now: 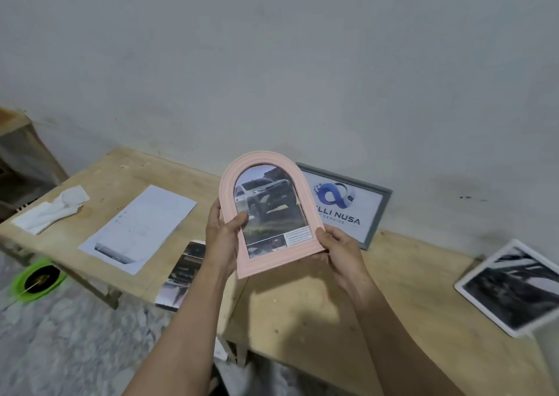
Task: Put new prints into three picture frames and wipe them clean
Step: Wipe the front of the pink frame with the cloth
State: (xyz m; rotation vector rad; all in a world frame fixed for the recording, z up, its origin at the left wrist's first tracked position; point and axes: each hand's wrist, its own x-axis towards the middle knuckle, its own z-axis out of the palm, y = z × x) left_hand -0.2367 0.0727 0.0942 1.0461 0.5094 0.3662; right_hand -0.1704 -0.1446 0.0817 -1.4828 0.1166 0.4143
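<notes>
Table: a bare wooden table point(317, 305) runs below and behind both hands, against a grey wall.
Grey frame: a grey frame point(379, 211) with a logo print leans on the wall just beyond the right fingertips.
White frame: a white frame point(514, 286) holding a dark print lies flat, well right of the right hand.
Loose paper: a white sheet point(142, 226) lies left of the left fingers; a cut print point(184, 274) lies just beside the left wrist.
Pink frame: the arched pink frame point(269, 214), a car print already in it, is held tilted above the table between both hands.
Cloth: a crumpled white cloth point(51, 209) sits far left of the left fingers.
Left hand: the left hand point(223, 235) grips the frame's left edge, thumb pressed on the glass.
Right hand: the right hand point(338, 247) is curled round the lower right corner.
Step in hand: likely checking the print's fit before wiping.
Doing it well: hold by the rim, lift the thumb off the glass, and check the print sits square.
</notes>
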